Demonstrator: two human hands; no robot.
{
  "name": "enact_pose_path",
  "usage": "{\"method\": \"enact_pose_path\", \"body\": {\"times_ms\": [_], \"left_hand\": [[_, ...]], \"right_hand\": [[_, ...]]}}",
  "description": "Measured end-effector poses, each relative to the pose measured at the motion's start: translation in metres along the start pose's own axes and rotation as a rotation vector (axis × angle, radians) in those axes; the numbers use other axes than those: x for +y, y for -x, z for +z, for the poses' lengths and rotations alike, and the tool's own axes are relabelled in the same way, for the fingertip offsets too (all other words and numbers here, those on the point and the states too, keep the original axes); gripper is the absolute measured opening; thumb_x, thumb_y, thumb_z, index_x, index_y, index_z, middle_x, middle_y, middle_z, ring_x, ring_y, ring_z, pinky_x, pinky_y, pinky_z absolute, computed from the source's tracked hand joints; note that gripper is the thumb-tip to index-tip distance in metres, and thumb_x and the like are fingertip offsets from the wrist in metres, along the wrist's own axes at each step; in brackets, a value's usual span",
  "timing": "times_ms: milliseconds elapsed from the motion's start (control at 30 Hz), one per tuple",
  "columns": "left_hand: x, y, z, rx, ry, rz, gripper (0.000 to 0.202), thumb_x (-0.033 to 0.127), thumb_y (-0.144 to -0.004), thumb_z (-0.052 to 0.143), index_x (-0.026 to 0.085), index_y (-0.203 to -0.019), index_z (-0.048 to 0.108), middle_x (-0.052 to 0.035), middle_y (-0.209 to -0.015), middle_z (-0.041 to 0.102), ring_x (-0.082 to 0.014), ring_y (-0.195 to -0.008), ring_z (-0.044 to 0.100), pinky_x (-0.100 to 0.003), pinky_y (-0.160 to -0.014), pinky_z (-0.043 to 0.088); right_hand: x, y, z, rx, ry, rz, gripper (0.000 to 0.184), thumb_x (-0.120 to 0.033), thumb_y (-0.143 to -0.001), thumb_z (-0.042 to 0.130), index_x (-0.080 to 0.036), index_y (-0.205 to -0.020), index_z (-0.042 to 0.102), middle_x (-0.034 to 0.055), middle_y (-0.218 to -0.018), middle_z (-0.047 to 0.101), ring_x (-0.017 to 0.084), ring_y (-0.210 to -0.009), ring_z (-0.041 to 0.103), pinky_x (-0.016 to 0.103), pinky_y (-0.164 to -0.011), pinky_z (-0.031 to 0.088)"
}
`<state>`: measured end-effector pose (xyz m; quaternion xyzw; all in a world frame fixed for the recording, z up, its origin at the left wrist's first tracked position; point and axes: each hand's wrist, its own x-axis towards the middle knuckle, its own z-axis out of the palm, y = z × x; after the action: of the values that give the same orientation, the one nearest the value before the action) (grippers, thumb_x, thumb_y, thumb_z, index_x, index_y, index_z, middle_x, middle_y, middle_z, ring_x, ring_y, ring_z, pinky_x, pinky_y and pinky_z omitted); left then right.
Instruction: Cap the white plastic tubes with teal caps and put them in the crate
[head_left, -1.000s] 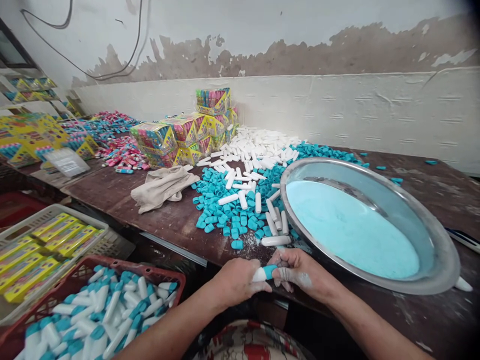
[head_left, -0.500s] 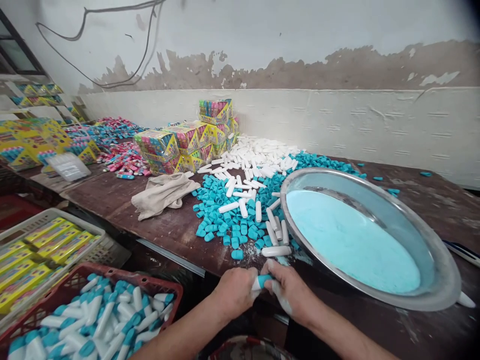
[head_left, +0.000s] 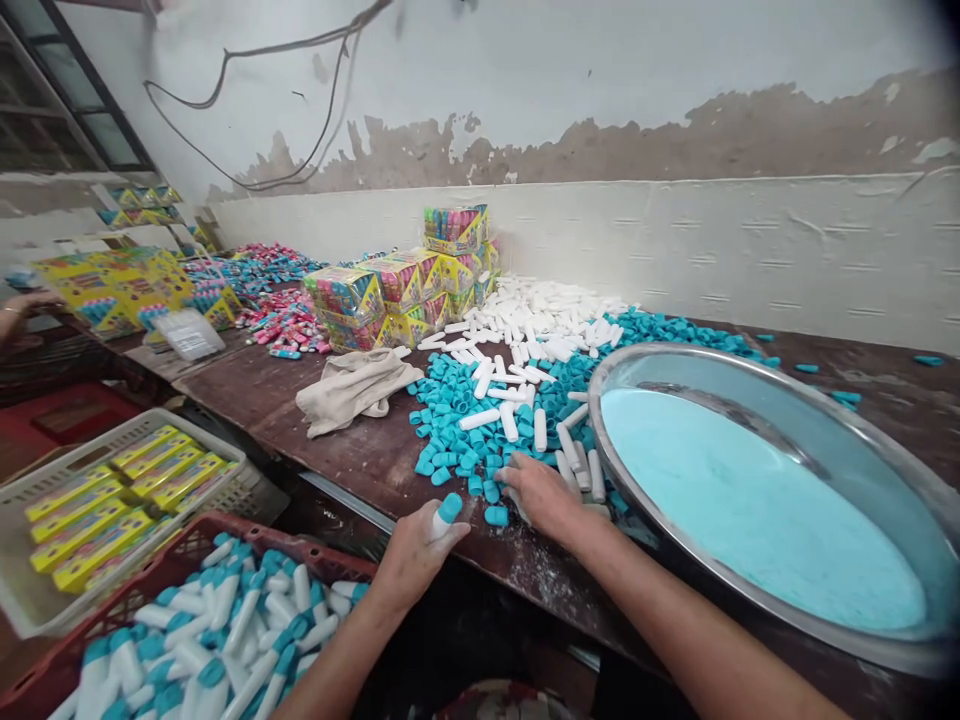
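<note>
My left hand clamps 1 tube — snug, not crushing; right hand at the caps; can't tell if it's pinching.

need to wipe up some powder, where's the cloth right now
In the head view, the beige cloth lies crumpled on the table, left of centre, just left of the loose blue caps and in front of the stacked boxes.

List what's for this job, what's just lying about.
Apparently in use:
blue-capped white plastic tube, in left hand
blue plastic caps, at right hand
red plastic crate of capped tubes
round metal basin of blue powder

Seemingly lying about:
crumpled beige cloth
stacked yellow boxes
</note>
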<state>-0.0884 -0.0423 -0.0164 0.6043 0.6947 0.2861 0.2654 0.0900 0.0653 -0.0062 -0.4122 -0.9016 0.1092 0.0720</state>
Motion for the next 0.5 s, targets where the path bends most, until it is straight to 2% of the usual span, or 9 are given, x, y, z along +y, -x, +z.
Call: {"method": "enact_pose_path", "body": {"times_ms": [133,233,300,400,500], "left_hand": [[-0.003,-0.002,0.004,0.023,0.013,-0.001,0.030,0.045,-0.078,0.051,0.019,-0.065,0.046,0.0040,-0.059,0.049,-0.0137,-0.058,0.047,-0.023,-0.056,0.029],[-0.003,-0.006,0.007,0.031,0.033,0.006,0.027,0.043,-0.079,0.051,0.019,-0.067,0.048,0.0036,-0.061,0.051,-0.0138,-0.060,0.048,-0.023,-0.057,0.030],[-0.001,-0.008,0.008,0.025,0.034,0.016,0.024,0.041,-0.079,0.051,0.019,-0.070,0.050,0.0028,-0.063,0.053,-0.0144,-0.061,0.050,-0.023,-0.058,0.031],[0.006,-0.008,0.011,0.004,0.022,0.039,0.022,0.039,-0.079,0.052,0.019,-0.073,0.055,0.0008,-0.065,0.057,-0.0160,-0.063,0.053,-0.024,-0.060,0.033],[0.014,-0.007,0.017,-0.058,0.023,0.078,0.020,0.038,-0.080,0.053,0.019,-0.080,0.059,-0.0013,-0.072,0.063,-0.0179,-0.068,0.058,-0.024,-0.063,0.036]], "right_hand": [[-0.006,0.001,-0.003,-0.019,0.086,0.006,0.016,-0.014,-0.081,0.052,-0.014,-0.092,0.063,0.0105,-0.094,0.055,0.022,-0.086,0.054,0.029,-0.073,0.037],[0.000,0.011,-0.010,-0.022,0.094,0.010,0.020,-0.016,-0.080,0.055,-0.018,-0.099,0.061,0.0075,-0.094,0.056,0.020,-0.086,0.054,0.027,-0.073,0.038],[0.007,0.016,-0.015,0.032,0.102,0.079,0.021,-0.015,-0.082,0.053,-0.019,-0.102,0.060,0.0066,-0.095,0.057,0.020,-0.088,0.053,0.028,-0.075,0.037],[0.018,0.016,-0.018,0.149,0.135,0.243,0.026,-0.005,-0.085,0.039,-0.012,-0.095,0.061,0.0141,-0.098,0.056,0.025,-0.095,0.050,0.037,-0.082,0.036],[0.023,0.003,-0.012,0.172,0.114,0.265,0.022,-0.006,-0.085,0.042,-0.010,-0.089,0.063,0.0166,-0.099,0.055,0.028,-0.098,0.049,0.040,-0.083,0.037]]}}
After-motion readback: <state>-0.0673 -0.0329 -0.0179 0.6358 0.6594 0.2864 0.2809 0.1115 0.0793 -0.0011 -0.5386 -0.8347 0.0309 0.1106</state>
